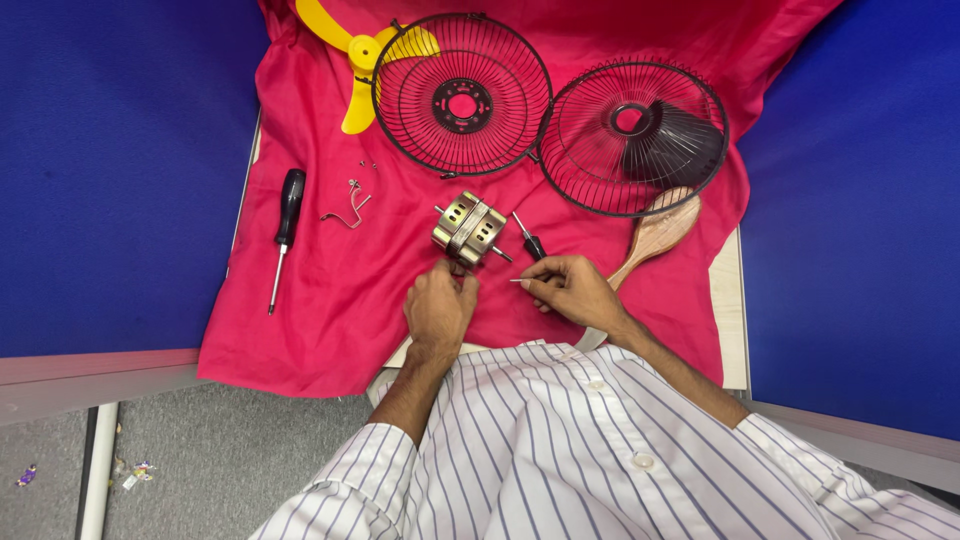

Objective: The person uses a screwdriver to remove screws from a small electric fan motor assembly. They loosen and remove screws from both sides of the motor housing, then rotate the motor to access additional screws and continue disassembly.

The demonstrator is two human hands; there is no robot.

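Mid-frame, my left hand (439, 307) curls its fingers closed against the brass fan motor (468, 229); my right hand (570, 289) pinches a thin metal pin (519, 280) between fingertips

- Two round black wire fan guards: one with a flat ringed hub (462, 95), one domed with a dark centre cap (633, 138).
- One yellow plastic fan blade set (352, 62), partly under the first guard.
- One brass-coloured metal fan motor (468, 229) with a shaft.
- Two screwdrivers: one long, black-handled (286, 232); one short, dark-handled (528, 238).
- One wooden hairbrush-shaped paddle (655, 235).
- One small bent wire piece (350, 205); tiny screws near it, too small to count.
- One thin metal pin (518, 280).
- One red cloth (330, 300) over one bench (728, 300).
- Two hands: left (438, 310), right (570, 290).
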